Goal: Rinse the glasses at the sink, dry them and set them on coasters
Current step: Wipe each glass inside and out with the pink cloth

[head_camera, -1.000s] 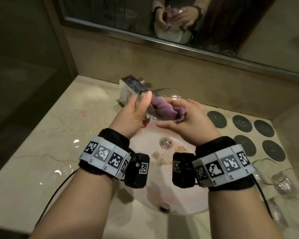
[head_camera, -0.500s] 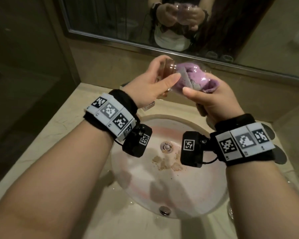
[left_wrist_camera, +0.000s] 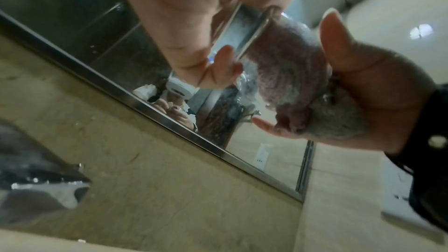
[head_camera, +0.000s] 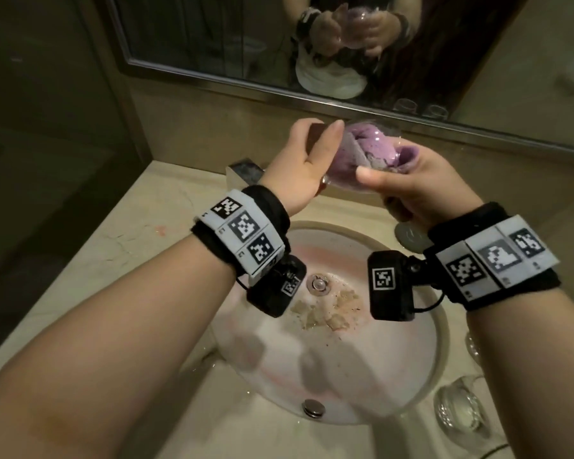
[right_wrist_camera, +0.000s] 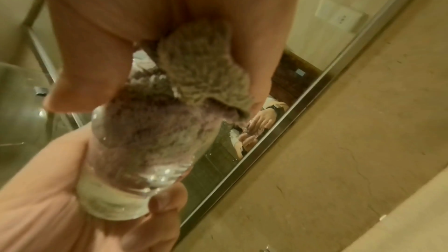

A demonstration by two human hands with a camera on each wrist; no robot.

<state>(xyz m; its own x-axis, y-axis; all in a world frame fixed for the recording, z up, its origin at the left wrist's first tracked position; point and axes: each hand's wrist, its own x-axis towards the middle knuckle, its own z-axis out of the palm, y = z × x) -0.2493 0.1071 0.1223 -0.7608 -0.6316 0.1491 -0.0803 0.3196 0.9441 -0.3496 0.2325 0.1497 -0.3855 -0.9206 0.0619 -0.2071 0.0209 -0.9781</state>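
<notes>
Dim bathroom, marble desk [head_camera: 90,260] with round sink [head_camera: 439,366], mirror [head_camera: 212,44] above.
Held up over the sink, lying on its side: glass [head_camera: 345,183], base gripped in curled left hand [head_camera: 299,170], purple cloth [head_camera: 471,150] stuffed inside through the mouth and pinched by right hand [head_camera: 421,190]. On the desk at right, beside the sink: another glass [head_camera: 461,412], dark coaster [head_camera: 410,235] partly hidden under the right wrist.

Mirror [head_camera: 212,38] mounted on wall above beige marble counter [head_camera: 120,246]; brown debris [head_camera: 325,309] seen beside drain [head_camera: 318,283].
</notes>
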